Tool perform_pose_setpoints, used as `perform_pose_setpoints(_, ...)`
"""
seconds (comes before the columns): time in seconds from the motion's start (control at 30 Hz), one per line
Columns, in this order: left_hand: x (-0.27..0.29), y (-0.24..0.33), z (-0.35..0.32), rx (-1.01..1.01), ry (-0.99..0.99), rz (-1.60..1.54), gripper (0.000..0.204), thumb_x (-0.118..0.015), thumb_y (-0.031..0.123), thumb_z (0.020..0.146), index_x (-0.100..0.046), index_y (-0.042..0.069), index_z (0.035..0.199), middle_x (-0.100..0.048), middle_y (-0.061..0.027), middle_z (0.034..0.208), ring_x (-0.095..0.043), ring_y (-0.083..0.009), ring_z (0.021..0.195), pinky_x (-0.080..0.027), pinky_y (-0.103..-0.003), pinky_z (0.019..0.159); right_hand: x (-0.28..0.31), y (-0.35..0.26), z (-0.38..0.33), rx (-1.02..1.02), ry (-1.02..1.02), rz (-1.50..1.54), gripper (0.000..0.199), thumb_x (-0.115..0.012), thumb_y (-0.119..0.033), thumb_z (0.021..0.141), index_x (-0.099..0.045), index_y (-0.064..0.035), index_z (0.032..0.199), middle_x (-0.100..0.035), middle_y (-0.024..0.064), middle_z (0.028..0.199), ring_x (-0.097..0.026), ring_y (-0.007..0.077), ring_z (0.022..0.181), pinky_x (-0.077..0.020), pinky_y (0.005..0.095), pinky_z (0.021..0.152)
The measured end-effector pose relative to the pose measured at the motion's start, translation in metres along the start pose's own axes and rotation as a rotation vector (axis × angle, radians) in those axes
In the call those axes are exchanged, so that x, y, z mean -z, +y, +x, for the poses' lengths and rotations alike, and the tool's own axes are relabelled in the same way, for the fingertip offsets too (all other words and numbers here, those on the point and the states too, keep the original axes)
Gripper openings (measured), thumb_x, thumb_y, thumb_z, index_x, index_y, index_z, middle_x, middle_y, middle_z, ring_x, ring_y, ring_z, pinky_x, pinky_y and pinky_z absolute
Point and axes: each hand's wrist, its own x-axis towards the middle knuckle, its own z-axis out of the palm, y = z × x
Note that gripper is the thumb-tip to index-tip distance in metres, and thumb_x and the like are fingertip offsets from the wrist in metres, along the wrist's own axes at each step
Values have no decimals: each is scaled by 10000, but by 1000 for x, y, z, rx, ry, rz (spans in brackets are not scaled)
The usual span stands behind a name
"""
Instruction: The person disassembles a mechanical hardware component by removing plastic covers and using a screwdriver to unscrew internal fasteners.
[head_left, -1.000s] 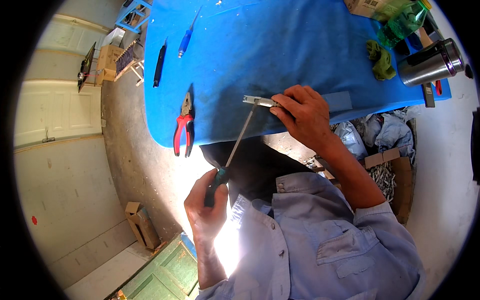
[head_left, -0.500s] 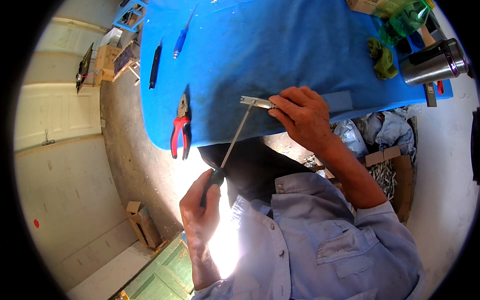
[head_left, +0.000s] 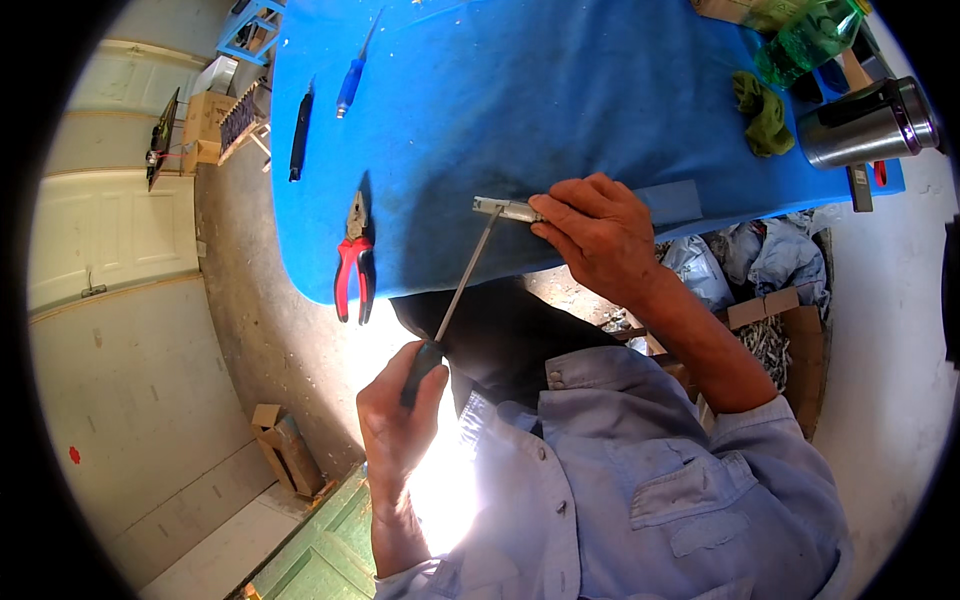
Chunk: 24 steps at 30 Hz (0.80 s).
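My left hand [head_left: 398,408] is closed around the dark handle of a screwdriver [head_left: 466,280], whose long steel shaft slants up and to the right. The shaft's tip meets a small silvery metal part [head_left: 505,208] near its left end. My right hand [head_left: 600,235] pinches the other end of that part between thumb and fingers, just above the near edge of the blue-covered table [head_left: 480,110]. The fingers hide the part's right end, so its exact kind does not show. Left of it lie pliers [head_left: 355,255] with red and black handles, jaws pointing away.
A blue screwdriver [head_left: 350,87] and a black pen-like tool [head_left: 301,135] lie at the table's far left. To the right are a steel flask [head_left: 868,125], a green bottle [head_left: 812,48] and a green cloth [head_left: 762,118]. Below the table's right edge stands a cardboard box [head_left: 803,365] of scraps.
Both hands, with the screwdriver and metal part, appear slightly farther left. The tip still touches the part. The table items have shifted slightly in view too, as the camera moved.
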Motion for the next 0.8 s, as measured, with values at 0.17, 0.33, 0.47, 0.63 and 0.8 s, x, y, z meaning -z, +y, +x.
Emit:
perform_pose_setpoints(0.17,0,-15,-2,277,-88,-362,244,-692,121,935,-676,-39,1119,-617,-14,725,-521,-55,583,-414,-222,520,-2,0,0,6,16,12,255,-782,-124,795,-714,-62,1032,-647,28,944,-603,227,812,-489,356,710)
perform_pose_setpoints(0.33,-2,-14,-2,383,-147,-653,339,-672,206,986,-646,-74,1175,-607,-10,710,-459,-22,516,-317,-188,435,-5,1,0,34,30,-9,264,-774,-132,788,-694,-96,1037,-621,-3,931,-589,220,818,-481,355,701)
perform_pose_setpoints(0.47,1,-13,-1,400,-184,-712,293,-669,162,980,-662,-66,1163,-618,-2,734,-478,-20,551,-346,-190,473,-2,1,0,34,22,-7,255,-769,-130,799,-694,-89,1039,-623,4,931,-589,226,816,-484,355,705)
perform_pose_setpoints(0.63,-10,-10,-8,80,22,-171,254,-697,141,952,-676,-37,1131,-654,-26,750,-543,-52,590,-414,-195,514,-1,-1,0,32,13,9,234,-779,-115,825,-720,-41,1039,-657,58,940,-598,245,802,-490,357,712)
perform_pose_setpoints(0.8,-16,-1,-13,-123,150,134,230,-697,98,934,-687,-15,1134,-688,-42,810,-604,-92,694,-497,-226,633,-2,0,-2,7,5,4,227,-753,-133,830,-697,-90,1047,-623,11,935,-589,231,818,-492,364,726)
